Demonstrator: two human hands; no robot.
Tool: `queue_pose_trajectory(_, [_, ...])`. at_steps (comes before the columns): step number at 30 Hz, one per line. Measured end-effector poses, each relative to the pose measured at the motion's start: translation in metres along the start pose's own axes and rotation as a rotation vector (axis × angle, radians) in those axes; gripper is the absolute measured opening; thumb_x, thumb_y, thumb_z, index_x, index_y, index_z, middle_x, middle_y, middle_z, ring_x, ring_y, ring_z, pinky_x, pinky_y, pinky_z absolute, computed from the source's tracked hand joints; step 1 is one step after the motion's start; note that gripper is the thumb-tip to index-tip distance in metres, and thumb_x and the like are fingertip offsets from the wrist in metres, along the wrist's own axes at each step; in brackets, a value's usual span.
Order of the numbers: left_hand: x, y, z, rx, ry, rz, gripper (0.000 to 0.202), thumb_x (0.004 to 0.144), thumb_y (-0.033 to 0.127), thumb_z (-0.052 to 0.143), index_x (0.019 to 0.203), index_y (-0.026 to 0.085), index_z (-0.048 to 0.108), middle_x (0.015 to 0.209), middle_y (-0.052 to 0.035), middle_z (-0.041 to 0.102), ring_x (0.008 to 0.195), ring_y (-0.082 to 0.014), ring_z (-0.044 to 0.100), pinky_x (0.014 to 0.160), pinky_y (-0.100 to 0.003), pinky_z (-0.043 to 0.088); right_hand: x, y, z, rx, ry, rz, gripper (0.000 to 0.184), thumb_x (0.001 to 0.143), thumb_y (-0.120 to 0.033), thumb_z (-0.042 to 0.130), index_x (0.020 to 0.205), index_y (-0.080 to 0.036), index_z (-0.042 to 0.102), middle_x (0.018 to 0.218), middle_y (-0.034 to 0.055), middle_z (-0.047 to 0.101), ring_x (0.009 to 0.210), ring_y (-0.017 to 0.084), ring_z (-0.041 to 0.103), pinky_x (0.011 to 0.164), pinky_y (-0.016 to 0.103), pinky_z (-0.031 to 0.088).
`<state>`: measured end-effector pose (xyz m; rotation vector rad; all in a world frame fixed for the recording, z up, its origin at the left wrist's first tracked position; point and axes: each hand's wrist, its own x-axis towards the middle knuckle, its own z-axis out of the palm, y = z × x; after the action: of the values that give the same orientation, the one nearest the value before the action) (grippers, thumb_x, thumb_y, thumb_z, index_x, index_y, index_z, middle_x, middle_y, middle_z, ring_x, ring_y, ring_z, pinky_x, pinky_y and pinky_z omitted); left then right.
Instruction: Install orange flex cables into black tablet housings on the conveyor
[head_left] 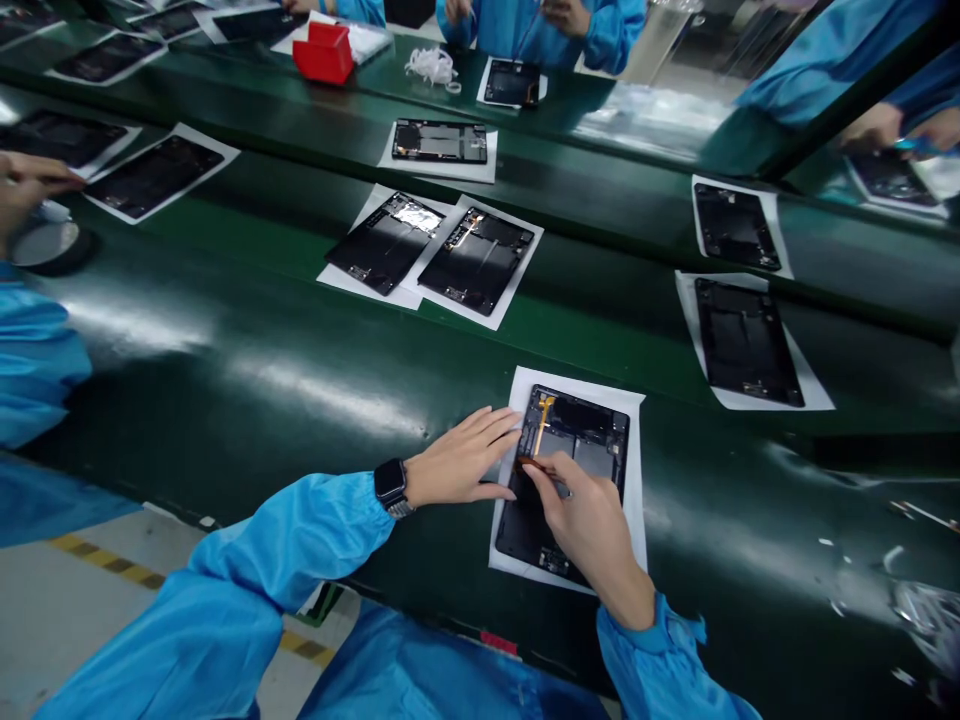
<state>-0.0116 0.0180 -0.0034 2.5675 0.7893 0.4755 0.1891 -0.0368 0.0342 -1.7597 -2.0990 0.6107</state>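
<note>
An opened black tablet (pixel 574 450), its inner parts showing, lies on a white sheet (pixel 634 520) in front of me. An orange flex cable (pixel 544 415) runs down near its upper left corner. My left hand (pixel 461 460), a watch (pixel 391 485) on its wrist, is open with fingers stretched out at the tablet's left edge. Over the middle of the tablet, my right hand (pixel 585 510) is closed in a pinch. Something small and brownish shows at its fingertips near the cable's lower end; I cannot make out what it is.
Past my tablet, two more opened tablets (pixel 476 260) lie on white sheets, and another tablet (pixel 750 340) lies to the right. A co-worker's hand (pixel 30 190) reaches in at left. A red bin (pixel 322 52) stands on the far bench. Loose small parts (pixel 926 610) lie at right.
</note>
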Motion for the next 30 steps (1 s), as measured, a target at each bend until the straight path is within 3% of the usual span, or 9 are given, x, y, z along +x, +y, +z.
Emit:
queue_pose_trajectory(5, [0.0,0.0,0.0,-0.004,-0.004,-0.002,0.076,0.087,0.056,0.059,0.143,0.011,0.033,0.151,-0.0201,0.034,0.146,-0.0296,0.023,0.12,-0.048,0.021,0.008,-0.008,0.001,-0.177,-0.047,-0.044,0.013,0.096,-0.024,0.049,0.088,-0.02,0.058,0.076,0.0045,0.07,0.061,0.023,0.066,0.052,0.029,0.036])
queue_pose_trajectory(12, [-0.001,0.0,0.001,-0.003,0.012,-0.002,0.079,0.086,0.059,0.059,0.144,0.012,0.034,0.152,-0.019,0.035,0.145,-0.0284,0.025,0.121,-0.046,0.02,0.01,-0.007,-0.01,-0.309,-0.086,0.052,0.012,0.096,-0.025,0.052,0.088,-0.02,0.06,0.07,0.0037,0.068,0.061,0.023,0.066,0.053,0.029,0.032])
queue_pose_trajectory(16, [-0.002,-0.001,0.002,-0.006,0.021,-0.005,0.076,0.086,0.059,0.059,0.142,0.013,0.037,0.152,-0.0187,0.035,0.146,-0.0283,0.024,0.121,-0.046,0.02,0.01,-0.015,-0.009,-0.433,-0.112,0.014,0.009,0.095,-0.022,0.054,0.089,-0.019,0.059,0.069,0.0045,0.068,0.059,0.023,0.065,0.051,0.03,0.027])
queue_pose_trajectory(26, [-0.004,0.0,0.005,-0.03,0.029,-0.002,0.076,0.085,0.057,0.061,0.142,0.013,0.036,0.151,-0.0196,0.035,0.146,-0.0291,0.024,0.121,-0.047,0.019,0.017,-0.023,-0.003,-0.425,-0.117,-0.003,0.006,0.093,-0.019,0.055,0.09,-0.018,0.06,0.069,0.0049,0.068,0.061,0.023,0.066,0.051,0.029,0.03])
queue_pose_trajectory(30, [-0.003,-0.002,-0.004,-0.036,0.031,0.019,0.076,0.082,0.057,0.065,0.139,0.012,0.041,0.147,-0.0201,0.04,0.142,-0.0305,0.03,0.118,-0.046,0.025,0.017,-0.02,-0.001,-0.349,-0.072,-0.025,0.007,0.092,-0.018,0.055,0.089,-0.018,0.061,0.071,0.0045,0.069,0.062,0.024,0.067,0.051,0.029,0.034])
